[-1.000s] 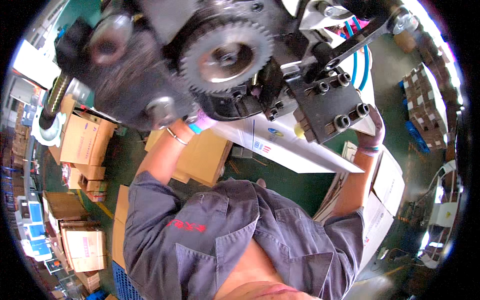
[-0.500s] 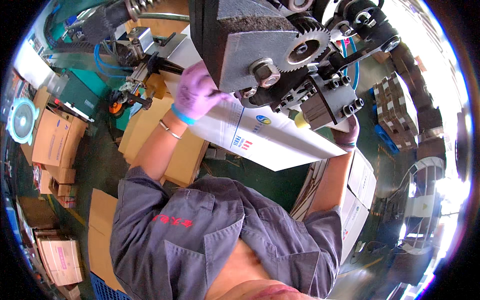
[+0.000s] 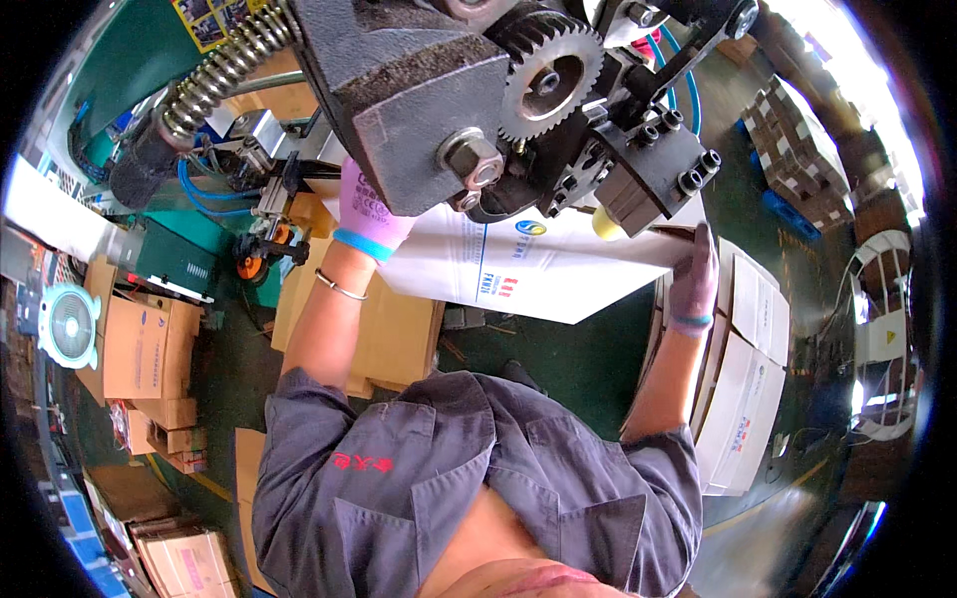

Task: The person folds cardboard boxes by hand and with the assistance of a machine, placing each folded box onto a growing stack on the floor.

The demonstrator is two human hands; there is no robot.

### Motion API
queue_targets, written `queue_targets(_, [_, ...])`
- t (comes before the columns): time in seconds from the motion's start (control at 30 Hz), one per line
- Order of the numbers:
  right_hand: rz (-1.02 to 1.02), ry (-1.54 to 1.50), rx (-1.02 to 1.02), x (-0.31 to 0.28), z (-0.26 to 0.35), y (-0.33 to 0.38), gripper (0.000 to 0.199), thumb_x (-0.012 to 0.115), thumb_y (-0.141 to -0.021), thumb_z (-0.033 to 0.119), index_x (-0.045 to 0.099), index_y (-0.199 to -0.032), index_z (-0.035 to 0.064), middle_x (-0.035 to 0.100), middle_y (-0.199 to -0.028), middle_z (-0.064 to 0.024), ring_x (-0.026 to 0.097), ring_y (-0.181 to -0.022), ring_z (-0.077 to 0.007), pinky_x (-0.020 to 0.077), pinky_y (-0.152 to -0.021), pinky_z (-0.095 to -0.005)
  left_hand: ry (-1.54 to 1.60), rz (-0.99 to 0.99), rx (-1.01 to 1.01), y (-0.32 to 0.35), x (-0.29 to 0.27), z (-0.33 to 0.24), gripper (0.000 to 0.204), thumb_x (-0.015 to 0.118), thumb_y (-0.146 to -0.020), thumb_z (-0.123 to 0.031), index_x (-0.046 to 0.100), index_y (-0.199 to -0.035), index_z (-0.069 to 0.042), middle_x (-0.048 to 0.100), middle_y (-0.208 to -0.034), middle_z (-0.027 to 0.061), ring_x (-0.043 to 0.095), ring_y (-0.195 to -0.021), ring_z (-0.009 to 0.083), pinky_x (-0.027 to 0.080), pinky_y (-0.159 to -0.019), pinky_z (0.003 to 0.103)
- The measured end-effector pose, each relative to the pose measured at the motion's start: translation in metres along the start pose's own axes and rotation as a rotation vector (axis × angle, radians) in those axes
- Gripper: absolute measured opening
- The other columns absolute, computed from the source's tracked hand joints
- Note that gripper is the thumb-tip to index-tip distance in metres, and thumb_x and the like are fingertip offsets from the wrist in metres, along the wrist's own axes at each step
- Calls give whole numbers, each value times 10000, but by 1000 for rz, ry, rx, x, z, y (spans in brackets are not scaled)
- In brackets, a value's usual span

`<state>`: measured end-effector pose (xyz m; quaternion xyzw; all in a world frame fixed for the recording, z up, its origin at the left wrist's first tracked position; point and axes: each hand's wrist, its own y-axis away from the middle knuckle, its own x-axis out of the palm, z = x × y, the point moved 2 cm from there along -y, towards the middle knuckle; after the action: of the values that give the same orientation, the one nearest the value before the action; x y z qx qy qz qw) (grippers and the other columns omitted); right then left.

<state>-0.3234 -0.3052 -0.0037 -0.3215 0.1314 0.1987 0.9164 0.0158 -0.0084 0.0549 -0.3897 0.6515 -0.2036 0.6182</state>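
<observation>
A white printed cardboard carton [image 3: 558, 274], folded flat, lies under the black head [image 3: 414, 130] of a machine with a toothed gear [image 3: 548, 85]. My left hand [image 3: 371, 207], in a purple glove with a blue cuff, is at the carton's left part. Its fingers are hidden behind the machine head. At the carton's right end is my right hand [image 3: 695, 284], also gloved, with its fingers pointing up and pressed together along the edge. A yellowish roller [image 3: 605, 225] on the machine hangs close above the carton.
Brown cardboard sheets [image 3: 364, 334] lie stacked below the carton at left. A stack of white folded cartons [image 3: 743, 369] stands beside my right arm. A coil spring [image 3: 224, 80] and blue hoses [image 3: 204, 199] are at upper left. A fan [image 3: 70, 326] and brown boxes [image 3: 150, 349] stand farther left.
My left hand's fingers, partly visible before, have gone behind the machine head. My right hand now shows more fully at the carton's right end. The whole view has shifted.
</observation>
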Motion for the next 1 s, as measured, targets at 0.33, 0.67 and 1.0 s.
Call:
queue_targets(0.33, [-8, 191, -394, 15, 6, -28, 383, 400, -841, -58, 575, -1180, -22, 593, -1154, -244, 590, -1056, -359, 447, -935, -380, -50, 394, -148, 1, -2, -8, 453, 513, -832, -318, 562, -1209, -72, 544, -1256, 173, 483, -1175, 374, 313, -1053, 477])
queue_targets(0.67, [-6, 187, -364, 19, 10, -30, 361, 408, -865, -8, 571, -1187, -22, 597, -1155, -229, 592, -1056, -347, 454, -923, -369, -55, 510, -77, 26, 34, 38, 460, 492, -893, -291, 495, -1302, -81, 452, -1382, 138, 384, -1292, 327, 245, -1110, 449])
queue_targets(1.0, [-388, -626, 296, -45, -38, -26, 444, 525, -906, 309, 552, -1229, 6, 597, -1177, -154, 586, -1015, -222, 430, -926, -364, -130, 98, 249, 79, 30, -61, 432, 627, -803, -353, 598, -1102, -43, 557, -1179, 163, 529, -1086, 327, 324, -1015, 506])
